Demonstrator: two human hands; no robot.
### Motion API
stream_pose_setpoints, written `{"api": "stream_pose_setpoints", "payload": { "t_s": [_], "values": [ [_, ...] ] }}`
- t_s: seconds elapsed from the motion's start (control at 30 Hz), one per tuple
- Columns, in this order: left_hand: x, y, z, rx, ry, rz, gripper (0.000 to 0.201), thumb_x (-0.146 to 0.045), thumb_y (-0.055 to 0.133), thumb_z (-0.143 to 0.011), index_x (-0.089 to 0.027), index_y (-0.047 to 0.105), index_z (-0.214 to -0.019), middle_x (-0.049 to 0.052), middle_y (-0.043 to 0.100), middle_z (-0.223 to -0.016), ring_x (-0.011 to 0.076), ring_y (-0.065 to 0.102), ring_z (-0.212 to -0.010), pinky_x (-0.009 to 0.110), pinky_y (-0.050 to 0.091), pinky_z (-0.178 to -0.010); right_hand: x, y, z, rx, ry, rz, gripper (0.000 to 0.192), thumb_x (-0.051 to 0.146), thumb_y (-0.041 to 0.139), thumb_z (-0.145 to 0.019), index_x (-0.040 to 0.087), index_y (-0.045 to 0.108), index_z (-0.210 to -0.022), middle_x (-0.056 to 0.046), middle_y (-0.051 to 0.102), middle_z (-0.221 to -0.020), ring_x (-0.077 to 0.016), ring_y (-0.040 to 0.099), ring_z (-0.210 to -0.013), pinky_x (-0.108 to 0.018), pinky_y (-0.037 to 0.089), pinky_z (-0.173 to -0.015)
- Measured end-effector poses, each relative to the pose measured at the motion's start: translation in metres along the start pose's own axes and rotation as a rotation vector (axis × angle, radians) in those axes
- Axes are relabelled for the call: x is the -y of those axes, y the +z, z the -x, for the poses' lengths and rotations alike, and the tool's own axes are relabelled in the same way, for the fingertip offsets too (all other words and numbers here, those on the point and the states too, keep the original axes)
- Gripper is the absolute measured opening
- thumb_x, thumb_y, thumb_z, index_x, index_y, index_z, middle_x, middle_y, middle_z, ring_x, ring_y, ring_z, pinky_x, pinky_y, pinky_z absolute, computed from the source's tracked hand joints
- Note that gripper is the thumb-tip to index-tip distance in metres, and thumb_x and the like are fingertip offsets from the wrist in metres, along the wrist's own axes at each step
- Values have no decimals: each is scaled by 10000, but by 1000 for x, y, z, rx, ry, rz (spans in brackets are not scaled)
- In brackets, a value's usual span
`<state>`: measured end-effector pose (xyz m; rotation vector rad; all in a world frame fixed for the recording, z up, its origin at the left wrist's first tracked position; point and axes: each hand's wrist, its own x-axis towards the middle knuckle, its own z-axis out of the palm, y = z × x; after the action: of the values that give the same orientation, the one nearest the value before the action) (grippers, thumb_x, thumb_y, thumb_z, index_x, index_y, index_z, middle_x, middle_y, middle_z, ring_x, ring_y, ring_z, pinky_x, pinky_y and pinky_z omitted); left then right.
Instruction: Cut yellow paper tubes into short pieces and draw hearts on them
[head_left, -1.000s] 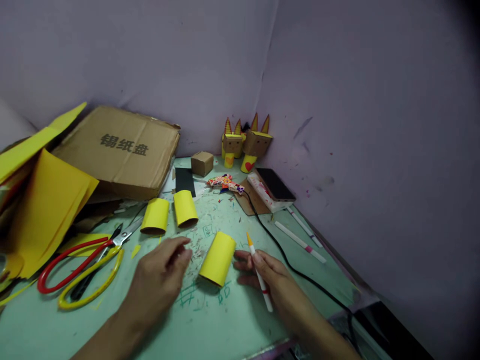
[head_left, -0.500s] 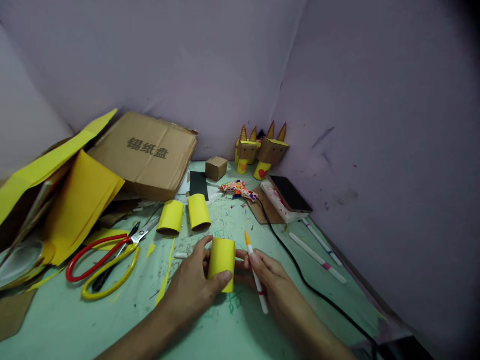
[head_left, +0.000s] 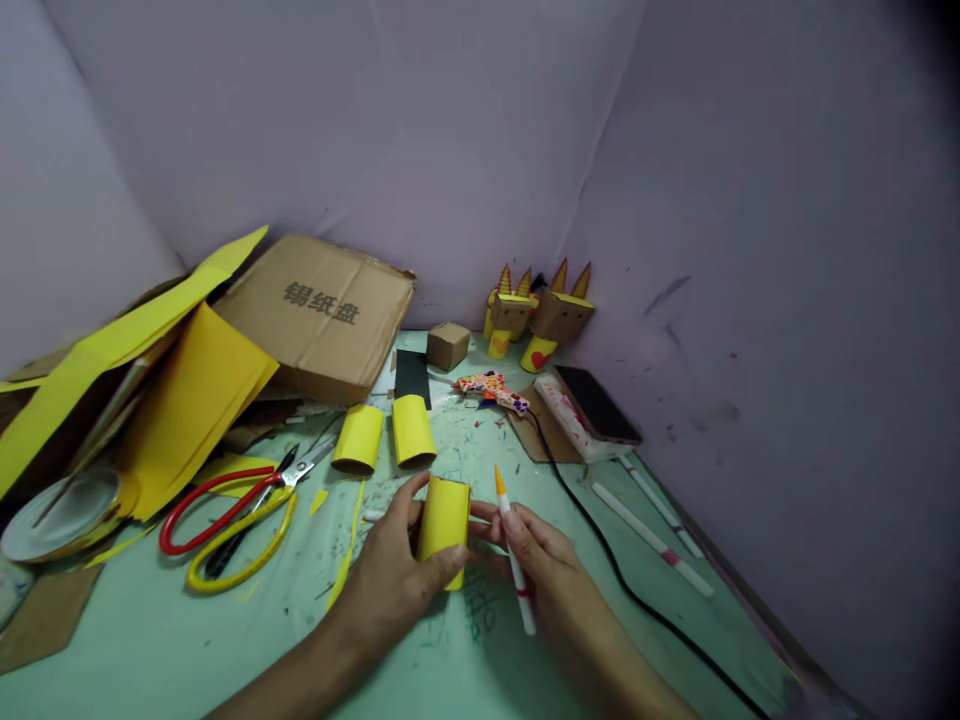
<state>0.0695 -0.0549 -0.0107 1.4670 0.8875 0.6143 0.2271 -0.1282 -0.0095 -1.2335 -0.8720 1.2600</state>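
My left hand (head_left: 409, 555) grips a short yellow paper-covered tube (head_left: 444, 530), thumb across its lower front and fingers behind it. In my right hand (head_left: 544, 555) is a white marker (head_left: 517, 570) with an orange-yellow tip pointing up and away. The marker's tip is apart from the tube, to its right. Some fingers of my right hand reach towards the tube's right side; whether they touch it I cannot tell. Just beyond stand two similar yellow tubes, one on the left (head_left: 358, 438) and one on the right (head_left: 413, 430).
Scissors (head_left: 232, 520) with red and yellow handles lie left, beside yellow paper sheets (head_left: 202, 410) and a cardboard box (head_left: 322, 310). A patterned glue gun (head_left: 491, 390) trails a black cord (head_left: 600, 545) along the right. Decorated cardboard figures (head_left: 559, 318) stand behind a phone (head_left: 598, 403).
The view has swung slightly left, so the surroundings sit further right. The held tube has turned a little in my left hand. Both hands keep their holds.
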Motion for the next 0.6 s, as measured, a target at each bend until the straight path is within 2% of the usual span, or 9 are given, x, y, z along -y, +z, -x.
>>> {"api": "stream_pose_setpoints", "payload": {
  "t_s": [0.17, 0.27, 0.33, 0.4, 0.5, 0.6],
  "values": [
    [-3, 2, 0, 32, 24, 268, 831, -384, 695, -704, -140, 246, -1359, 196, 592, -1231, 298, 604, -1076, 431, 477, -917, 2, 2, -2, -7, -50, -37, 407, 569, 523, -850, 186, 518, -710, -98, 653, -1040, -235, 591, -1001, -381, 410, -896],
    [-5, 1, -1, 17, 10, 421, 812, -389, 721, -679, -167, 301, -1338, 168, 582, -1253, 301, 567, -1130, 419, 469, -930, 8, 2, -7, -86, 5, -25, 437, 613, 560, -795, 176, 576, -792, -93, 653, -938, -214, 613, -835, -309, 474, -668],
    [-3, 1, -2, 1, 1, 480, 796, -395, 731, -666, -180, 343, -1327, 155, 573, -1270, 312, 542, -1160, 426, 466, -936, 13, 1, -11, -169, 25, 45, 460, 609, 593, -763, 165, 611, -881, -68, 638, -834, -169, 581, -680, -240, 412, -511],
    [3, 1, -4, 4, 5, 523, 806, -413, 742, -648, -175, 373, -1325, 157, 569, -1274, 327, 526, -1175, 433, 464, -939, 19, -1, -15, -223, -9, 119, 430, 558, 644, -739, 162, 621, -907, -47, 628, -823, -109, 496, -555, -208, 326, -442],
    [15, 3, -7, 22, 32, 570, 799, -417, 758, -633, -173, 420, -1316, 160, 548, -1303, 346, 498, -1200, 421, 463, -935, 25, -2, -22, -198, -64, 163, 389, 474, 707, -699, 173, 615, -927, -42, 630, -915, -71, 408, -515, -203, 301, -445],
    [26, 6, -12, 57, 76, 615, 727, -377, 757, -656, -189, 464, -1293, 150, 556, -1302, 348, 508, -1191, 406, 464, -926, 26, 1, -30, -97, -66, 126, 473, 427, 758, -637, 179, 588, -1002, -52, 631, -970, -84, 448, -569, -220, 377, -533]
  ]
}}
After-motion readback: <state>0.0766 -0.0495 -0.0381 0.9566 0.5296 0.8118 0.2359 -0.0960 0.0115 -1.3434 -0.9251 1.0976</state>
